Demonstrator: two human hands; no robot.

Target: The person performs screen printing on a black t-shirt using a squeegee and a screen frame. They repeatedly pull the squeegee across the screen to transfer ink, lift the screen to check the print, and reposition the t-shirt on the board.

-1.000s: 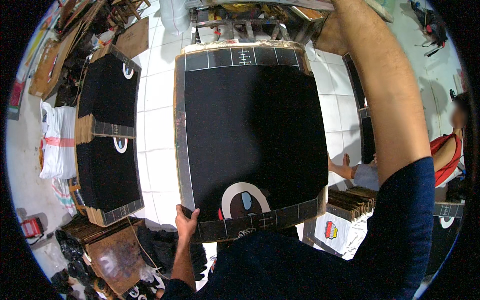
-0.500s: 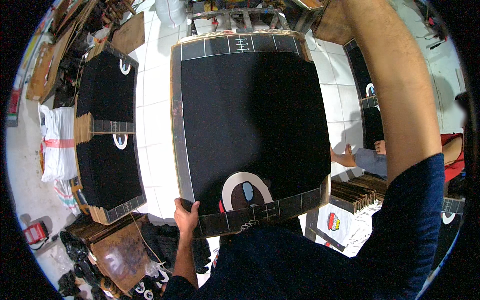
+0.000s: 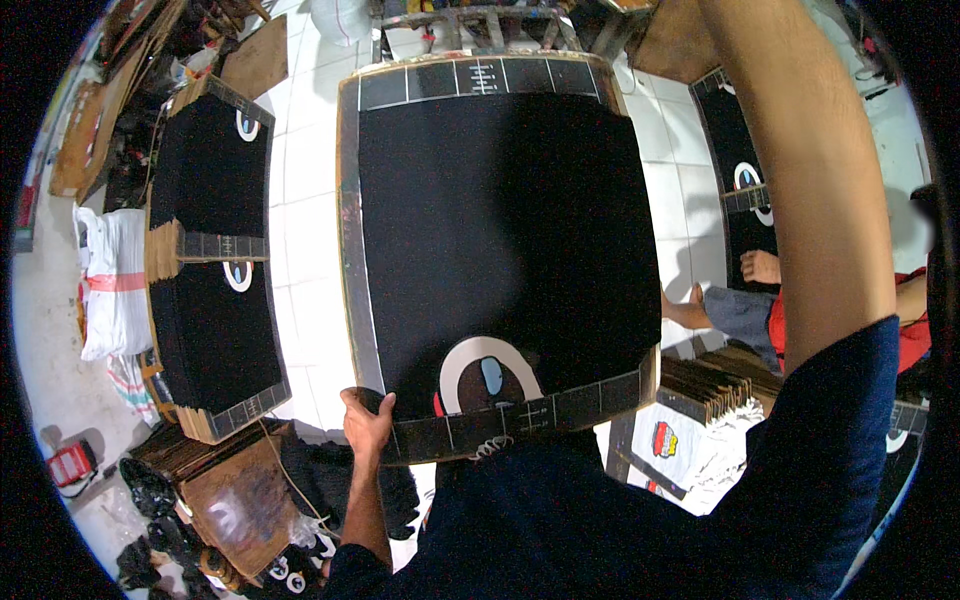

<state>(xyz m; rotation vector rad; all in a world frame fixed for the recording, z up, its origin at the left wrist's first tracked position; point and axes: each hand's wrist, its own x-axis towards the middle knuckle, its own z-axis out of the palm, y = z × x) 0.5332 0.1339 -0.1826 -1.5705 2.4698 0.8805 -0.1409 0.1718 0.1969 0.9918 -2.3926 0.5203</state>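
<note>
In front of me lies a board [image 3: 350, 240] covered with black cloth [image 3: 440, 230], its near and far ends marked with dark gridded strips. Near its close edge the cloth carries a printed cartoon eye [image 3: 492, 375] in cream, brown and light blue. At the near left corner, my left hand [image 3: 368, 425] grips the board, thumb on top and fingers partly out of sight around the edge. My right arm reaches up along the right side and leaves the picture at the top, so that hand is not visible.
Stacked boards with black cloth [image 3: 215, 160] stand at left, beside a white sack [image 3: 115, 285]. A paint-stained metal frame [image 3: 480, 28] is beyond the board. At right sit a co-worker's hand [image 3: 760, 267], stacked boards [image 3: 705, 385] and printed white cloth [image 3: 665, 440]. Tiled floor [image 3: 310, 230] runs between.
The co-worker's hand at right has moved up and shows more fully. My right forearm has shifted slightly right. My left hand keeps its hold on the board's corner.
</note>
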